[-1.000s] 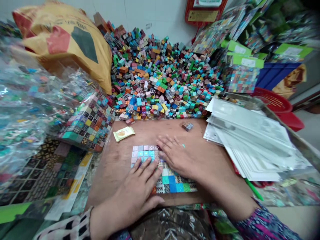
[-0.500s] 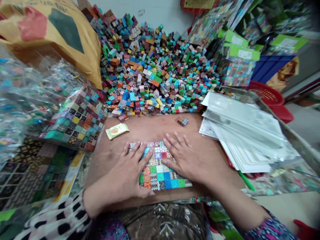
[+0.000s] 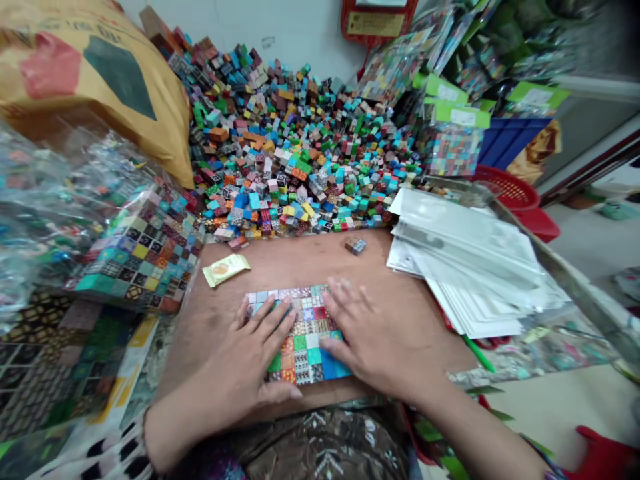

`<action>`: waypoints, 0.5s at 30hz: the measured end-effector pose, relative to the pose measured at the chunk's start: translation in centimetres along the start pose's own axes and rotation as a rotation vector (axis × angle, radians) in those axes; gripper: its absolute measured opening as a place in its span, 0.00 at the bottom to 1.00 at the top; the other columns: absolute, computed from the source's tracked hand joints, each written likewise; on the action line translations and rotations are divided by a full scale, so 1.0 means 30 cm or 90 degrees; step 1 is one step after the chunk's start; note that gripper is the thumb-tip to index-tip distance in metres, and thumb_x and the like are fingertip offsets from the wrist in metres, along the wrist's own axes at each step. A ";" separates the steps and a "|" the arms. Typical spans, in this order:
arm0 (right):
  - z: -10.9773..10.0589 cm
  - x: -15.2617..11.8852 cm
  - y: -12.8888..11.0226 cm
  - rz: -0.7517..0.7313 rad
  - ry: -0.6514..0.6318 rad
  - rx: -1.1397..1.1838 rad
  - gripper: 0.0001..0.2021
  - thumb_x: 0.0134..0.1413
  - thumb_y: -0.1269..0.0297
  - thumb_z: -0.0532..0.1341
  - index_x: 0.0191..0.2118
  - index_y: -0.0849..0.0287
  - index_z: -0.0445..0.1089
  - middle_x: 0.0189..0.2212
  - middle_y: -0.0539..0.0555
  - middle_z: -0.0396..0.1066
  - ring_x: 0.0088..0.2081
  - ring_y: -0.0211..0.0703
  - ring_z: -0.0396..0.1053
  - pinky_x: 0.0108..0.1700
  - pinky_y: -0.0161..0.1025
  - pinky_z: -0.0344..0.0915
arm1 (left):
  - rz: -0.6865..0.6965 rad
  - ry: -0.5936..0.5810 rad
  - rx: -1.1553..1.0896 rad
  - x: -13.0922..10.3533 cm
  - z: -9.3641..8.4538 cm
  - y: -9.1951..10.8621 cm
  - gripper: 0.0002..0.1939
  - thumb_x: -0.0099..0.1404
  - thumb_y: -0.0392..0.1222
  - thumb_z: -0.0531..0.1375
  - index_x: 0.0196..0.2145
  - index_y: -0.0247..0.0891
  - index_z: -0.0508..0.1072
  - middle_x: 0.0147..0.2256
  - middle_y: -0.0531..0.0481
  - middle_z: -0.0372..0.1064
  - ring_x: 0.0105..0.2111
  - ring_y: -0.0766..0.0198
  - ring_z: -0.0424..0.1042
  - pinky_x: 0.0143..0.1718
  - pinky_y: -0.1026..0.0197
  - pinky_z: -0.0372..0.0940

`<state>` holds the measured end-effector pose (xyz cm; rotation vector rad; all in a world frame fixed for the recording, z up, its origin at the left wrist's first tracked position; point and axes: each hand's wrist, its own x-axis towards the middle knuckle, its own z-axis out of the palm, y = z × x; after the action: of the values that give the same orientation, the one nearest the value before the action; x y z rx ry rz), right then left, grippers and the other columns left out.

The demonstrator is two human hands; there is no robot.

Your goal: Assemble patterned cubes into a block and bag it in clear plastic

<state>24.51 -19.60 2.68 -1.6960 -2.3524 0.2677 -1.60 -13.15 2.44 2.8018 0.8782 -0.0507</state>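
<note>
A flat block of small patterned square tiles (image 3: 305, 340) lies on the brown board (image 3: 200, 347) in front of me. My left hand (image 3: 250, 353) rests over its left part, palm down, fingers spread. Over the right part lies my right hand (image 3: 365, 333), its fingers apart and slightly blurred, the thumb on the blue tiles. Both palms hide the sides of the block. Beyond it on the board are a yellow wrapped packet (image 3: 226, 269) and a small brown and grey tile piece (image 3: 355, 245).
A large heap of colored cubes (image 3: 300, 160) rises behind the board. White sheets and clear sleeves (image 3: 465, 247) are stacked at the right, near a green pen (image 3: 479, 353). Bagged cubes (image 3: 145, 247) and a yellow sack (image 3: 100, 73) stand at the left.
The view has shifted, so most things appear farther left. My right hand has moved inward over the block, covering more tiles at its lower right. My left hand stays spread on the block.
</note>
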 end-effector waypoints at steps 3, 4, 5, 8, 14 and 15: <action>-0.048 -0.084 0.085 0.170 0.186 0.114 0.28 0.71 0.51 0.47 0.72 0.52 0.52 0.72 0.57 0.51 0.72 0.57 0.47 0.70 0.64 0.48 | -0.067 0.163 -0.075 -0.081 0.021 -0.020 0.39 0.70 0.63 0.54 0.72 0.50 0.47 0.72 0.44 0.47 0.70 0.42 0.49 0.69 0.33 0.46; -0.042 -0.117 0.113 0.235 0.255 0.188 0.27 0.70 0.50 0.49 0.70 0.50 0.56 0.69 0.58 0.58 0.69 0.58 0.54 0.69 0.65 0.51 | -0.123 0.212 -0.130 -0.107 0.028 -0.024 0.37 0.71 0.59 0.54 0.72 0.52 0.47 0.72 0.46 0.45 0.71 0.45 0.49 0.69 0.35 0.49; -0.024 -0.149 0.135 0.307 0.295 0.285 0.26 0.69 0.48 0.50 0.68 0.50 0.59 0.66 0.59 0.62 0.66 0.58 0.60 0.67 0.65 0.56 | -0.181 0.250 -0.199 -0.129 0.034 -0.026 0.35 0.71 0.58 0.54 0.71 0.54 0.49 0.72 0.49 0.48 0.70 0.46 0.50 0.69 0.36 0.51; 0.078 -0.212 0.157 0.407 0.338 0.599 0.28 0.68 0.45 0.50 0.66 0.54 0.60 0.61 0.66 0.67 0.57 0.58 0.72 0.56 0.60 0.71 | -0.390 0.311 -0.478 -0.152 0.050 -0.024 0.29 0.71 0.57 0.55 0.67 0.53 0.59 0.69 0.49 0.56 0.68 0.47 0.55 0.68 0.37 0.55; 0.203 -0.119 0.089 0.329 0.188 0.507 0.33 0.72 0.47 0.37 0.75 0.58 0.36 0.73 0.63 0.42 0.72 0.48 0.46 0.66 0.51 0.59 | -0.471 0.402 -0.821 -0.049 0.074 0.015 0.32 0.71 0.54 0.54 0.68 0.44 0.55 0.71 0.45 0.48 0.70 0.54 0.51 0.71 0.45 0.48; 0.200 -0.093 0.079 0.325 0.139 0.444 0.33 0.72 0.48 0.33 0.75 0.59 0.32 0.74 0.62 0.40 0.72 0.46 0.45 0.66 0.49 0.60 | -0.483 0.404 -0.828 -0.032 0.074 0.024 0.32 0.71 0.54 0.53 0.69 0.42 0.54 0.71 0.45 0.48 0.70 0.55 0.51 0.71 0.46 0.49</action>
<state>25.78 -21.58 -3.95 -1.7805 -1.3880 0.8263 -1.91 -14.72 0.49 1.1804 1.3456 0.9430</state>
